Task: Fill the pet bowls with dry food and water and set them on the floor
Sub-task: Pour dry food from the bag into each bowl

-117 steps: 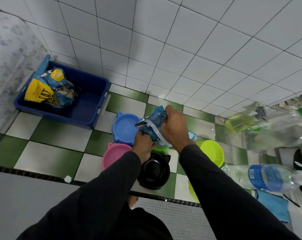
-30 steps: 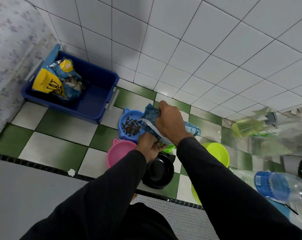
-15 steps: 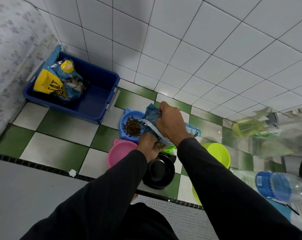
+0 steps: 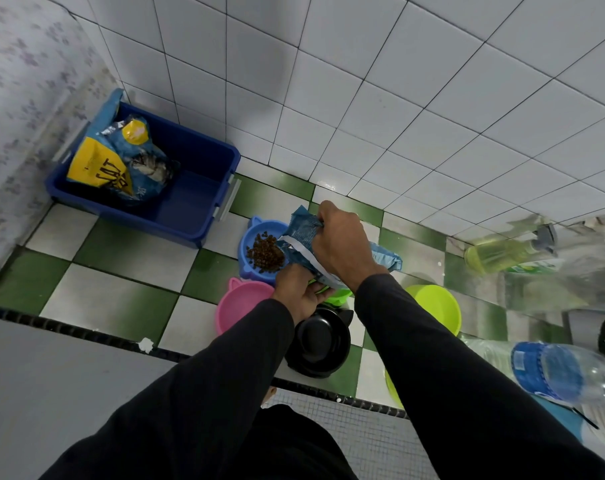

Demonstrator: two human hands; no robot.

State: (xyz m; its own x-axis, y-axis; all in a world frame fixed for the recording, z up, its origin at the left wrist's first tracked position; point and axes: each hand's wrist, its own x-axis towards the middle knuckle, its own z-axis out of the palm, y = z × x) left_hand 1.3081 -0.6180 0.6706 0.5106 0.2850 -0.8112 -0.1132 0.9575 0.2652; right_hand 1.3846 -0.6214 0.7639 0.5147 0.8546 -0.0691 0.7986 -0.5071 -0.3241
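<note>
Head view, both hands' fingers gripping one food pouch over one blue bowl, kibble inside

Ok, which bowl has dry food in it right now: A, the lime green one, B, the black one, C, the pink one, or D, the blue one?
D: a heap of brown kibble lies in the blue plastic cat-eared bowl, at the mouth of the tilted blue foil food pouch; the pink plastic bowl, black bowl and lime green bowl show none.
</note>
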